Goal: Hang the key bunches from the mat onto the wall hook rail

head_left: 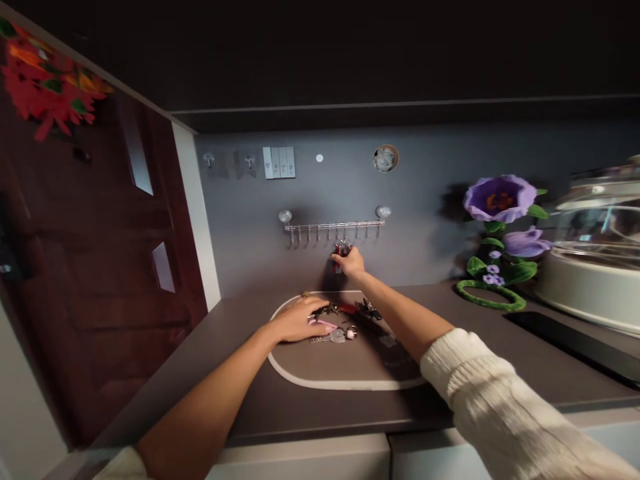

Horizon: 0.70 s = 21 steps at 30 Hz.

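Observation:
My right hand [350,263] is closed on a small bunch of keys with a red part [337,253], just below the hooks of a rail [335,227] on the grey wall. Whether its ring sits on a hook is too small to tell. On an oval mat [320,384] with a pale rim, my left hand [299,319] rests at the left of a loose pile of keys [338,335]. Its thumb and fingers are apart, beside a pink strap [326,324]. Dark keys [369,309] and a red piece lie farther right; the left fingers hide part of the pile.
Purple fabric flowers [500,200] stand at the right on a green ring base, beside a white appliance [595,287] with a clear cover. A black flat object [575,343] lies before them. A dark cabinet [350,60] overhangs the counter; a brown door [120,280] is at left.

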Available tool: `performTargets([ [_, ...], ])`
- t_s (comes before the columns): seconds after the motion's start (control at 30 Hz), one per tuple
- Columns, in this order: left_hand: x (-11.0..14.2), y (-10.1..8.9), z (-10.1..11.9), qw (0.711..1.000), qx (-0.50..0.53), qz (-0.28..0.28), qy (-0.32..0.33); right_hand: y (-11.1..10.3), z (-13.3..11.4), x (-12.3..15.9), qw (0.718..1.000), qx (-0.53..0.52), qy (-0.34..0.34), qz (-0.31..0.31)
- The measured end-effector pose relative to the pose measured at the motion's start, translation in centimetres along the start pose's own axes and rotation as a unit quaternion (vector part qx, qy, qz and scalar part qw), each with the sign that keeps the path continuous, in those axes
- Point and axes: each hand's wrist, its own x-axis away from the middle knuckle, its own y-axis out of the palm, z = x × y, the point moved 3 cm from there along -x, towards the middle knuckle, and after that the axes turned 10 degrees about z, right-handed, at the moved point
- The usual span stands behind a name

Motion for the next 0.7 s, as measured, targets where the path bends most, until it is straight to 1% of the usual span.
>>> performTargets([
  [0.1, 0.3, 0.8, -0.6, 0.994, -0.070, -0.069, 0.048, 0.4, -0.1, 0.6, 0.999, -0.039, 0.015, -0.013],
  [0.17, 0.3, 1.0, -1.0, 0.992, -0.087, -0.079, 0.056, -0.1, -0.5, 1.1, 0.994, -0.102, 0.028, -0.027],
  [0.23, 0.2, 1.0, -1.2, 0.991, -0.091, -0.078, 0.059, -0.9, -1.3, 1.2, 0.987, -0.156, 0.029, -0.031],
  [0.37, 0.2, 1.0, -1.0, 0.993, -0.068, -0.051, 0.081, -2.3, -3.9, 0.1, 0.979, -0.202, 0.026, -0.008],
  [0.47, 0.2, 0.8, -0.8, 0.992, -0.053, -0.026, 0.109, -2.7, -6.0, -0.7, 0.955, -0.295, 0.027, 0.004],
  [0.53, 0.1, 0.8, -0.8, 0.991, -0.063, -0.026, 0.113, -2.8, -6.9, -0.6, 0.948, -0.317, 0.025, -0.025],
  [0.6, 0.1, 0.9, -0.8, 0.992, -0.067, -0.032, 0.105, -2.9, -6.9, 0.3, 0.947, -0.310, 0.030, -0.079],
  [0.7, -0.1, 0.7, -0.8, 0.993, -0.065, -0.032, 0.095, -3.3, -4.9, 2.4, 0.951, -0.243, 0.058, -0.185],
])
